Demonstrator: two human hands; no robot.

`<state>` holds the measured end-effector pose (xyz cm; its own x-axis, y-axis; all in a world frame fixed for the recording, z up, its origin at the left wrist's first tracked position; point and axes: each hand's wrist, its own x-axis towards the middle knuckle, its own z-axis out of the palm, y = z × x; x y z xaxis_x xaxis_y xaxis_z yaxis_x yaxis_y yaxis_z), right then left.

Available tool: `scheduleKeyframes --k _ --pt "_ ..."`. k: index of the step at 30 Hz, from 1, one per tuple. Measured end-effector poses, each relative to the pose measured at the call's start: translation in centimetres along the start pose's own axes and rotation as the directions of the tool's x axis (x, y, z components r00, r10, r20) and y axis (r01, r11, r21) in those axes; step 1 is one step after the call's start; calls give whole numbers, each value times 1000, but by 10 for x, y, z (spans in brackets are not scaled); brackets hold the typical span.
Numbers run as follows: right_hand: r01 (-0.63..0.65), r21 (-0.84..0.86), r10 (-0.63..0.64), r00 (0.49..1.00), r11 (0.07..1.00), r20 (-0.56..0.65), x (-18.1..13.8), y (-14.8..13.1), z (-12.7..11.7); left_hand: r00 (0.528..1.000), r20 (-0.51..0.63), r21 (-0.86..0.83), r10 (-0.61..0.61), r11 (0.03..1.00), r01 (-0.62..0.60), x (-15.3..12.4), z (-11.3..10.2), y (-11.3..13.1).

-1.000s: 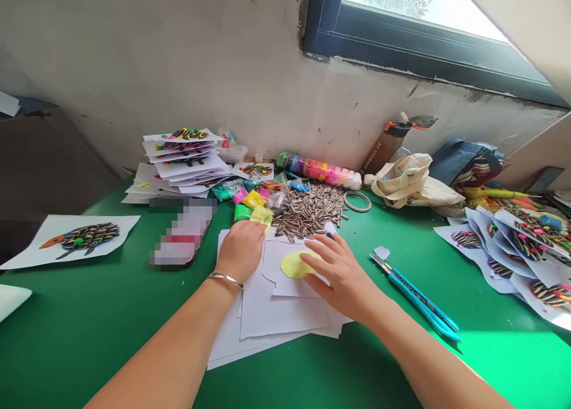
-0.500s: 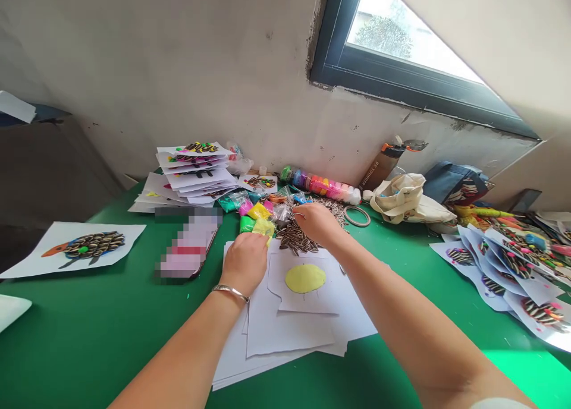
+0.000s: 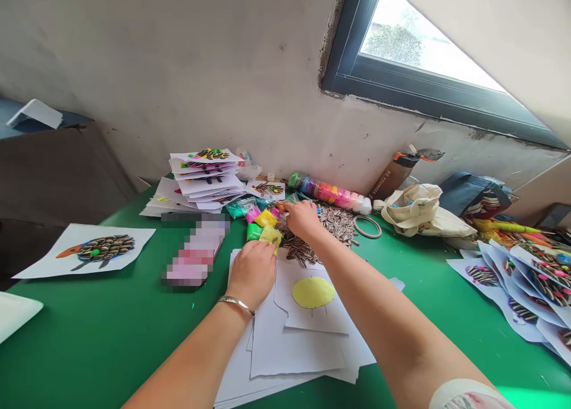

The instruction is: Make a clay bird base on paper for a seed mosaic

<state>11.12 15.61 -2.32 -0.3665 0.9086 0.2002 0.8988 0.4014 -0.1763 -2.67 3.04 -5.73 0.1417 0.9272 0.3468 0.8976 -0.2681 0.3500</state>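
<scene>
My left hand [image 3: 253,271] wears a silver bangle and is closed, its fingers on a light yellow packet of clay [image 3: 270,236]. Beyond it, my right hand [image 3: 303,220] bends down among the small colored clay packets [image 3: 266,219], by the near left side of a heap of striped sunflower seeds [image 3: 334,225]. Its fingers look pinched together; what is between them is hidden. Below both hands lies a drawing [image 3: 313,292] with a flat yellow clay oval and two pencilled legs, on top of several white sheets [image 3: 294,355].
Left are a seed-covered bird picture [image 3: 107,248], a blurred-out phone-like object [image 3: 196,251] and stacked finished pictures [image 3: 207,177]. Behind lie a tube of colored clay tubs [image 3: 332,194] and a bottle [image 3: 395,171]. A tape ring [image 3: 367,226], cloth bag [image 3: 413,207] and more pictures [image 3: 521,290] stand right.
My right hand has moved slightly left, from the seeds' edge toward the clay packets. My left hand stays at the yellow packet. The whole view has shifted a little.
</scene>
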Motion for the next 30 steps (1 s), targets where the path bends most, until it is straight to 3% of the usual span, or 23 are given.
scheduleKeyframes --k 3,6,10,12,14,16,18,20,23,25,30 --pt "16 90 -9 997 996 -73 1 -1 -4 999 -32 10 3 1000 -3 0 0 1" --pt "15 213 19 988 977 -156 -7 2 -15 988 -153 -18 16 1000 -19 1 -2 3" --pt "14 383 71 976 924 -206 -44 9 -29 952 -299 -246 -58 969 -18 3 -9 6" --pt "12 486 82 981 874 -173 -69 10 -33 954 -222 -441 -200 893 85 4 -16 8" --pt "-34 788 124 991 615 -53 -94 8 -35 950 -20 -635 -312 737 229 4 -23 11" --pt "-126 909 146 987 397 73 -116 5 -35 942 194 -750 -274 577 322 4 -30 16" --pt "-203 947 152 974 247 169 -132 1 -36 931 330 -797 -154 483 362 3 -34 22" --pt "-256 958 183 956 127 231 -143 -2 -36 913 401 -821 -78 412 396 2 -35 27" --pt "-341 939 241 909 -44 341 -154 -2 -35 895 440 -837 -74 328 439 1 -32 31" --pt "-399 912 204 889 -93 410 -159 -2 -32 897 434 -846 -89 302 439 2 -29 31" --pt "-409 912 137 902 -41 410 -166 -7 -26 914 389 -847 -114 347 403 2 -29 33"
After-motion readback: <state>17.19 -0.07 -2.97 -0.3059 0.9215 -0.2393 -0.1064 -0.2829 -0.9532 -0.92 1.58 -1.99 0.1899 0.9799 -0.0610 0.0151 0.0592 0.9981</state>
